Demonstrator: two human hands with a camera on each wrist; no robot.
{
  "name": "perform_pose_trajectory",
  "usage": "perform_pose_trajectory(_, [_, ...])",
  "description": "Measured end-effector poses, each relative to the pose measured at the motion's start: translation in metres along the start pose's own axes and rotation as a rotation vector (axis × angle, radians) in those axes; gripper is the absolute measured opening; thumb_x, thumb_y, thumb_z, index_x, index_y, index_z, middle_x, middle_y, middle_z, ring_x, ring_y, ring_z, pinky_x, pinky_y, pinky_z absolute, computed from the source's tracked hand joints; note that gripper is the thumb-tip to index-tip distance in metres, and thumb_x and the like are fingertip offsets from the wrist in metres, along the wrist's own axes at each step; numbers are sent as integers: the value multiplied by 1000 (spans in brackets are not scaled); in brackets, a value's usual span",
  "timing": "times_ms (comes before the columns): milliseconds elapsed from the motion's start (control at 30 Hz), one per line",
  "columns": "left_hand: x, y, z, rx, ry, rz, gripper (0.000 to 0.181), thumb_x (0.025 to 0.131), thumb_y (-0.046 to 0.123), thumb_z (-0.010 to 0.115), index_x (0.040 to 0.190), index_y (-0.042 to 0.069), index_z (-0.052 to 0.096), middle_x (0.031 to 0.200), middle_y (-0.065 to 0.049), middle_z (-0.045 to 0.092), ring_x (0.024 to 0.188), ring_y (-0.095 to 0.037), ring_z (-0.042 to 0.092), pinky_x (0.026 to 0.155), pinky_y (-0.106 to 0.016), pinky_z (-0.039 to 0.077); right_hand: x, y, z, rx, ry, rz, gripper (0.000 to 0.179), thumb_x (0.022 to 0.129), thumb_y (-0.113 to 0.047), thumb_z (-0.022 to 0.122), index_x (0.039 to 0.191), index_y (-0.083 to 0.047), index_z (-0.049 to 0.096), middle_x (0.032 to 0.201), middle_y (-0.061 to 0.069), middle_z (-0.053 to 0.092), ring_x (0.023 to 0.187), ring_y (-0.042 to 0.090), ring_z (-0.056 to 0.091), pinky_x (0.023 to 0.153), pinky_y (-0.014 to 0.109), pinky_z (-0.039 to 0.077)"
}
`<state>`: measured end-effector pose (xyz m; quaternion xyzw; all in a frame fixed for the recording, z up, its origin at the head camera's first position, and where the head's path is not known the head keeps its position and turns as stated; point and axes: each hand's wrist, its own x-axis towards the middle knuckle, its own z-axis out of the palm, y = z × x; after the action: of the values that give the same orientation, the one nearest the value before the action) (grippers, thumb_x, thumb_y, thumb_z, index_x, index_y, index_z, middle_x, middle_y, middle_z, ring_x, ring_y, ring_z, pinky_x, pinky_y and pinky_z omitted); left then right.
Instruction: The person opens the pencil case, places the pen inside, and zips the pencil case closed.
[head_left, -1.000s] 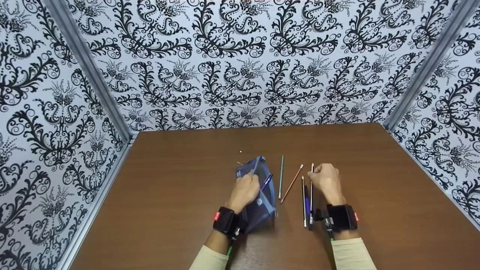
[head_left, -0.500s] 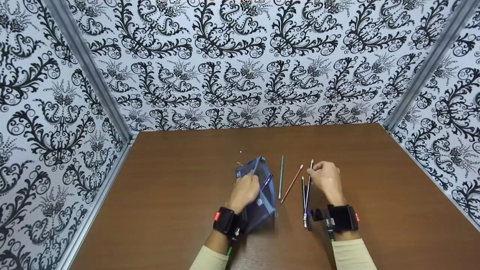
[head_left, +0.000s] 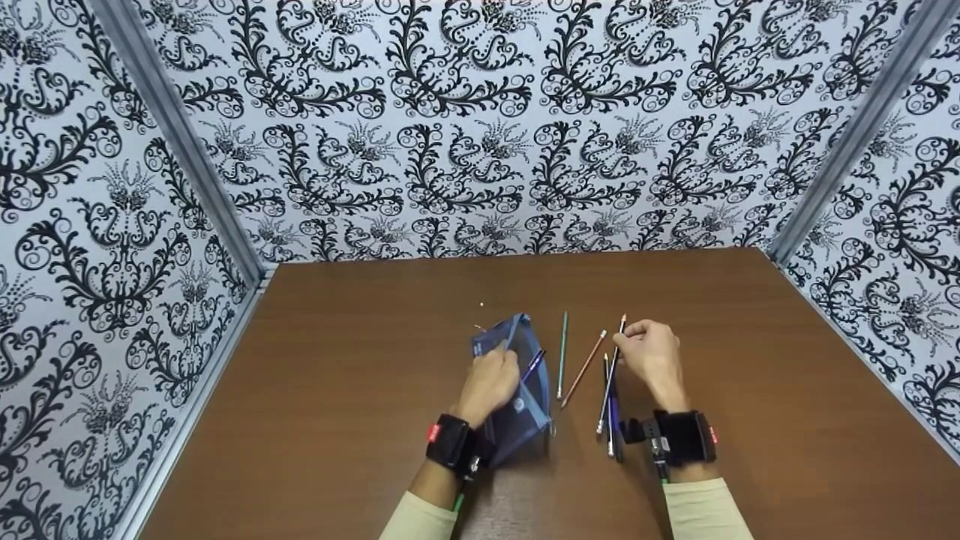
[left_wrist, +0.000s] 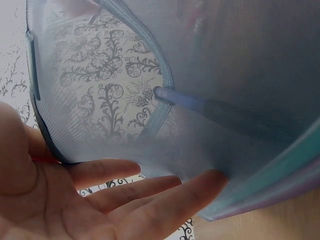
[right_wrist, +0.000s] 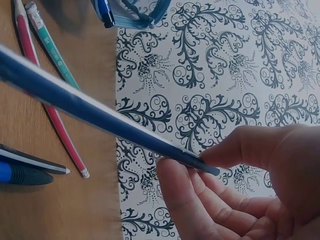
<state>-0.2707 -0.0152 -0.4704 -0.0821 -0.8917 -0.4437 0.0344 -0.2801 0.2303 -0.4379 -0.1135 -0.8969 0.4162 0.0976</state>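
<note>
My left hand (head_left: 491,382) grips the upper edge of a translucent blue mesh pencil pouch (head_left: 534,421) and keeps its mouth spread. In the left wrist view, my left fingers (left_wrist: 145,200) lie along the mesh. A blue pen (head_left: 533,364) leans inside the pouch, its end poking out at the mouth. To the right, my right hand (head_left: 651,356) pinches a dark blue and white pencil (right_wrist: 100,112) near one end between thumb and fingertips. That pencil slants toward the pouch above other writing tools.
A teal pencil (head_left: 562,352) and a red pencil (head_left: 583,369) lie between pouch and right hand. Under the held pencil lie a black and white pencil (right_wrist: 37,161) and a blue pen with a black grip (right_wrist: 25,174). Patterned walls enclose the brown table (head_left: 337,360).
My right hand has lifted the dark blue and white pencil off the group and swung its lower end leftward. My left hand and the pouch have stayed put.
</note>
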Motion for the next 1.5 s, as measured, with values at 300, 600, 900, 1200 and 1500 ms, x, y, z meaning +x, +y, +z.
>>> perform_pose_trajectory(300, [1,-1,1,13,14,31,42,99,15,37,127,-4,62,92,-19,66,74,-25,57,68,-44,51,-1,-3,0,80,38,3,20,88,-14,63,99,4,66,94,20,74,58,10,69,54,18,49])
perform_pose_trajectory(600, [1,0,1,5,6,9,39,100,17,36,117,-2,65,87,-17,65,72,-24,56,66,-42,50,0,-3,3,126,44,9,20,88,-13,63,100,4,66,96,21,74,59,11,70,54,18,50])
perform_pose_trajectory(900, [0,-1,0,-52,-41,-22,49,101,20,35,143,1,51,100,-18,66,77,-23,60,72,-40,52,1,-2,7,228,48,11,19,88,-9,61,101,6,63,97,25,73,54,3,66,56,21,55])
perform_pose_trajectory(1200, [-1,2,-1,-46,-41,-39,51,101,22,33,145,2,49,92,-16,65,70,-20,58,64,-34,49,2,-3,13,239,56,14,19,89,-10,63,101,5,63,100,24,73,63,13,72,59,23,57])
perform_pose_trajectory(1500, [-1,1,1,-20,-33,-22,50,101,21,35,142,0,51,109,-19,67,82,-25,61,74,-42,52,2,-3,19,251,61,-11,19,88,-7,60,102,6,62,98,25,72,71,24,74,58,19,55])
